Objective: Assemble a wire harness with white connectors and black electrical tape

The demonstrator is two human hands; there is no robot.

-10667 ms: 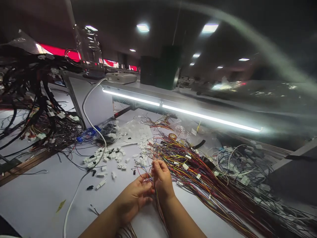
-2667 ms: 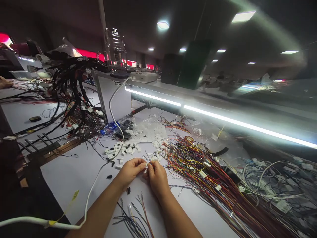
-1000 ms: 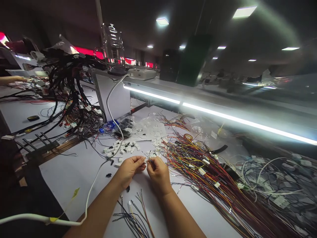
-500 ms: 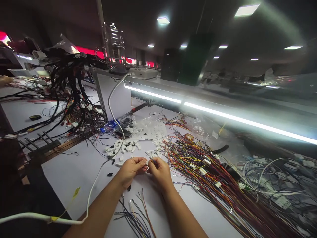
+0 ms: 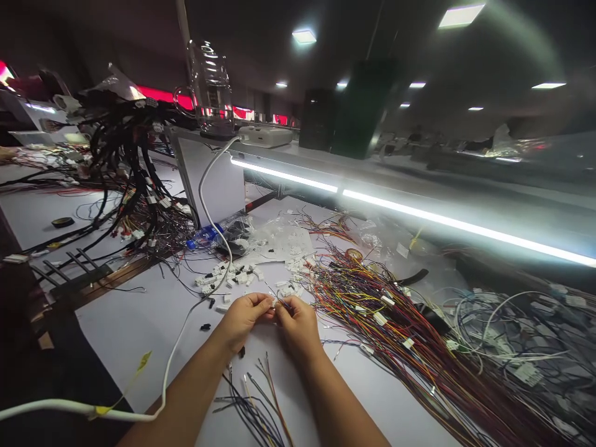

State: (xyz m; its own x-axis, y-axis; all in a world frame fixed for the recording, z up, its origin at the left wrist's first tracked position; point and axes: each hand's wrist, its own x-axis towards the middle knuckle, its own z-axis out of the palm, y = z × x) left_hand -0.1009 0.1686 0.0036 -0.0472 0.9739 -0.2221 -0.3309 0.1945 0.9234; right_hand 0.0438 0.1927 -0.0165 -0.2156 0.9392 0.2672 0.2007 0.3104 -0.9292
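My left hand (image 5: 246, 318) is closed in a pinch on a small white connector (image 5: 273, 304), most of it hidden by the fingertips. Close against it, my right hand (image 5: 298, 324) has thumb and forefinger pressed together on a thin wire (image 5: 279, 300), whose end is too small to make out. Both hands meet just above the white tabletop. Beneath my forearms lies a small bunch of loose wires (image 5: 254, 406) with bare metal terminals. Just beyond my fingers is a scattered pile of white connectors (image 5: 237, 275), with a few black ones (image 5: 205, 327) to the left.
A large bundle of coloured wires (image 5: 372, 310) stretches along the right. A white cable (image 5: 186, 326) crosses the left side. Black harnesses (image 5: 135, 136) hang at the back left. A lit tube (image 5: 456, 225) runs under the shelf, which carries a clear jug (image 5: 212, 93).
The hands have drawn slightly closer together, fingertips now touching around the connector. The view has shifted a little; the surroundings look the same.
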